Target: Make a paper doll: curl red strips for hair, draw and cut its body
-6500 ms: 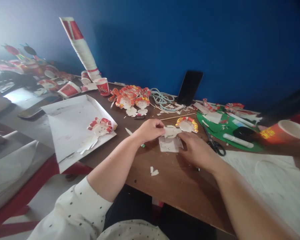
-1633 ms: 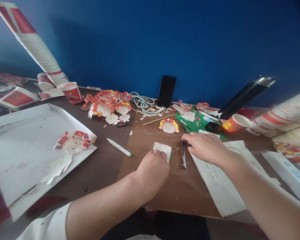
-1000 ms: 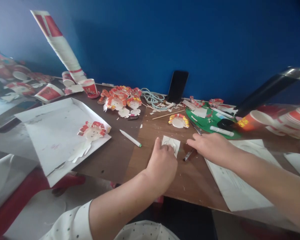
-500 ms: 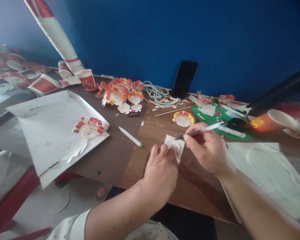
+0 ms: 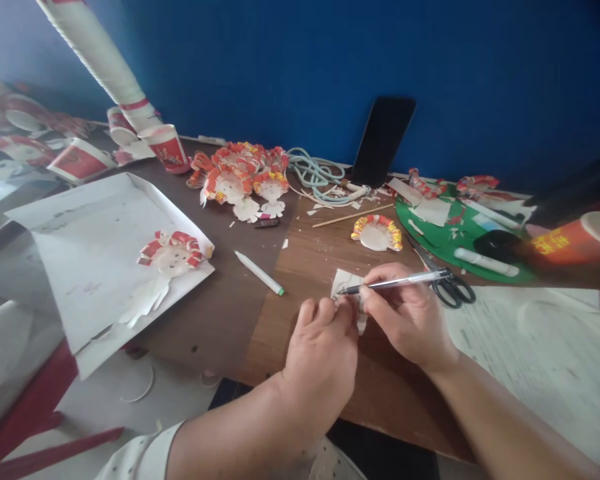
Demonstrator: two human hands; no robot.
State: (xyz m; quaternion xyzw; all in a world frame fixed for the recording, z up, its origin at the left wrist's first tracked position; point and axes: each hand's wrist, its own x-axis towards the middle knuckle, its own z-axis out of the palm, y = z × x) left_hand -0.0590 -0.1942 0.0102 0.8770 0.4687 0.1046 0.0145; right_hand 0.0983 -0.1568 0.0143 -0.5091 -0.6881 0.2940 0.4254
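My right hand pinches a clear-barrelled pen, its tip against a small piece of white paper on the table. With curled fingers, my left hand presses that paper down from the near side and covers much of it. Some dark lines show on the paper, but their shape is mostly hidden. Just beyond the hands lies a round paper piece with a red and yellow fringe. A white marker with a green end rests to the left. Black scissors lie right of my right hand.
A white open box holds a paper figure. Several similar figures are heaped behind, near a coiled cable. A phone leans on the blue wall. A green disc and an orange paper cup are at right.
The pen and my right hand have shifted slightly left and down over the paper, the pen now lying flatter. My left hand keeps its hold. The view has turned a little, revealing the scissors.
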